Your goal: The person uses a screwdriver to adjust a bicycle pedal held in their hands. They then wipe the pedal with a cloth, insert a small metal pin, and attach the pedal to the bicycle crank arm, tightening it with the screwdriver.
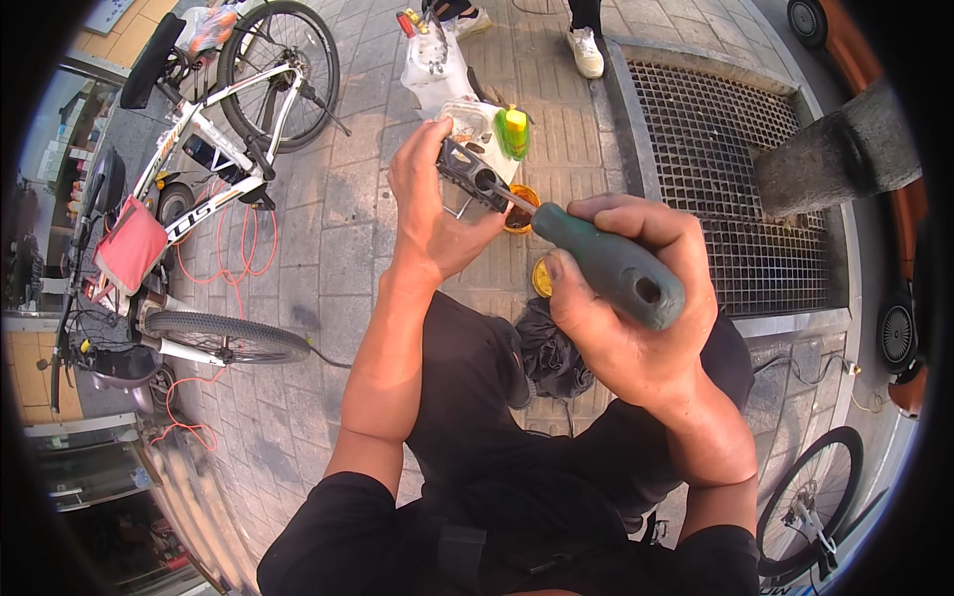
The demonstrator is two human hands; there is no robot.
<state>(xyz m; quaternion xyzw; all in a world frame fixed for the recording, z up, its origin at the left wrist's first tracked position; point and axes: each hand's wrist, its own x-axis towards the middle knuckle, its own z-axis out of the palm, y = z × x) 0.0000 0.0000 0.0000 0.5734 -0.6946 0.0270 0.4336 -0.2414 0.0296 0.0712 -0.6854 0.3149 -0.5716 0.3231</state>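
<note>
Left hand (pixel 429 214): fingers and thumb clamped on the ends of a dark pedal-like part (pixel 462 165), held in the air in front of the knees.
Right hand (pixel 651 338): closed around the green handle of a screwdriver (pixel 611 263), shaft aimed at the part's round opening; whether the tip touches cannot be told.
Below: orange tub (pixel 535 195) with dark contents; green-and-yellow bottle (pixel 514 134) nearby.
Risks, as judged: a slanted push could make the tip skid toward the left thumb; a loose pinch could let the part twist; small pieces, if freed, could drop into the tub or onto the paving (pixel 338 214).
</note>
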